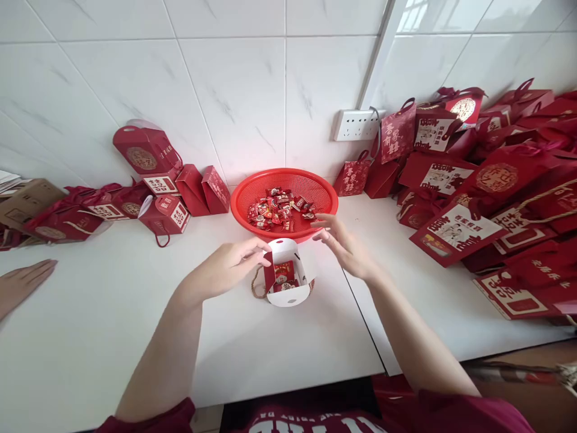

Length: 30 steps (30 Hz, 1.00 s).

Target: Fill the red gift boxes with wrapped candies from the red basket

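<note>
A small open gift box (290, 297), white inside with red sides and twisted rope handles, stands in front of me on the white table. Red wrapped packets (283, 272) lie in it. My left hand (232, 263) is at the box's left flap, fingers stretched and thumb apart; whether the fingertips touch the flap is hard to tell. To the right of the box my right hand (341, 248) hovers with spread fingers, holding nothing, near the rim of a red plastic basket (241, 210). Wrapped candies (282, 207) are piled inside that basket.
Many red gift boxes (491, 177) crowd the right side. More red boxes (193, 189) stand along the wall at left, beside a brown cardboard box (31, 201). Another person's hand (29, 279) rests at the far left. A power strip (358, 125) is on the tiled wall.
</note>
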Each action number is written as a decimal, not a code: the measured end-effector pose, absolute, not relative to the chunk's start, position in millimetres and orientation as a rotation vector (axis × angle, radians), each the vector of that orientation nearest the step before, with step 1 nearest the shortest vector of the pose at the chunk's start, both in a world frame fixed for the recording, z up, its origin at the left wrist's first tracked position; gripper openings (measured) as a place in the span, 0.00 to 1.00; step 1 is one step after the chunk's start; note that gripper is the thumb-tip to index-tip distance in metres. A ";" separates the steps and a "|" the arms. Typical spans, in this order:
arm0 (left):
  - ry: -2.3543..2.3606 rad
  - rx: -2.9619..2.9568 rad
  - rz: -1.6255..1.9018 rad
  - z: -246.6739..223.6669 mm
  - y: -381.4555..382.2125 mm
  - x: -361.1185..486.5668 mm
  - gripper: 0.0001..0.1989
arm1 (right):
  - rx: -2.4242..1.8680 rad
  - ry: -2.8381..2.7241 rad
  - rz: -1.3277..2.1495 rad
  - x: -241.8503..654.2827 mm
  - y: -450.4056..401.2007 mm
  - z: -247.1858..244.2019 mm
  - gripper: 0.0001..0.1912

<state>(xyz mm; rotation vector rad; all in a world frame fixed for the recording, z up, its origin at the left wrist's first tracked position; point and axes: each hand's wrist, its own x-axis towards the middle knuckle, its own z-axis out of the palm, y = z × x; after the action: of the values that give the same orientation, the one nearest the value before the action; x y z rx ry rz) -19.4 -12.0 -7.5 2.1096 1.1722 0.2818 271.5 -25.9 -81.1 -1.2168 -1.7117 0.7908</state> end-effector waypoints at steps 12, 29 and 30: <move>0.766 2.753 0.784 -123.2 -30.1 -37.5 0.43 | -0.672 -1.926 0.696 239.0 -53.9 -159.7 0.49; 0.880 2.509 1.050 -149.8 -32.9 -17.5 0.29 | -1.006 -1.717 0.687 214.2 -61.3 -164.5 0.13; 0.864 2.544 1.041 -150.5 -32.8 -17.6 0.28 | -1.016 -1.730 0.671 214.1 -61.3 -164.7 0.13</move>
<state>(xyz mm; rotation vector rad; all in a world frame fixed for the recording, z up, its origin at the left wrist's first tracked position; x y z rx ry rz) -17.6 -32.8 -150.5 2.5442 0.8644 1.0410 214.1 -61.3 -164.7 -1.0157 -1.7296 0.6715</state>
